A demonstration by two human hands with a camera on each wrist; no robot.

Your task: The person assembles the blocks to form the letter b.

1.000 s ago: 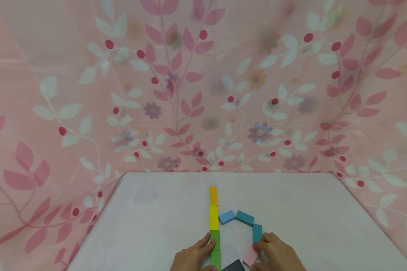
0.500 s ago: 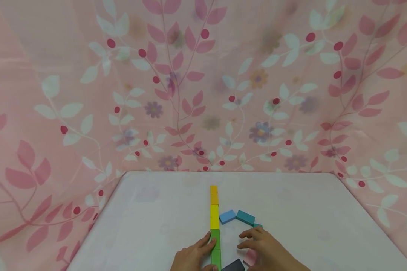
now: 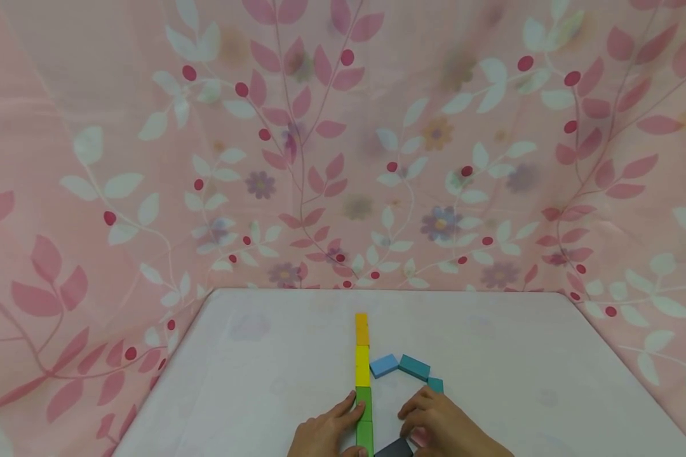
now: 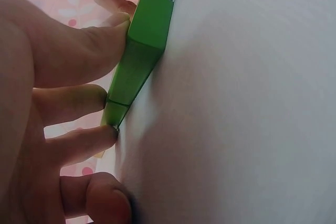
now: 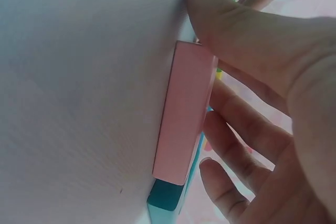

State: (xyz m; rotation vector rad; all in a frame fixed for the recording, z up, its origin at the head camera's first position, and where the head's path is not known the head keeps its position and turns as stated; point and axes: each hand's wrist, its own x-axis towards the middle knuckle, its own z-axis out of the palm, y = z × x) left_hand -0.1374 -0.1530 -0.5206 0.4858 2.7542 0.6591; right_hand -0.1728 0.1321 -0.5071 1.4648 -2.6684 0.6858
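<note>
My left hand (image 3: 324,431) lies along the left side of two green blocks (image 3: 364,435) standing end to end in a straight row. In the left wrist view its thumb and two fairly straight fingers touch the edge of the green block (image 4: 151,19). My right hand (image 3: 448,426) is bent over the near end of the curve, thumb and fingertips at the right end of a black block (image 3: 393,449). In the right wrist view its thumb crosses the upper end of a pink block (image 5: 184,114). From above, the hand covers most of that pink block.
A yellow block (image 3: 363,366) and an orange block (image 3: 361,329) continue the row away from me. Light blue (image 3: 384,366), teal (image 3: 415,367) and second teal (image 3: 436,384) blocks curve out to its right. Patterned pink cloth (image 3: 354,158) hangs behind the white table (image 3: 251,368).
My right hand has left the joint between the teal and pink blocks and moved nearer and left, its spread fingers drawing in at the black block. The left hand has stayed put.
</note>
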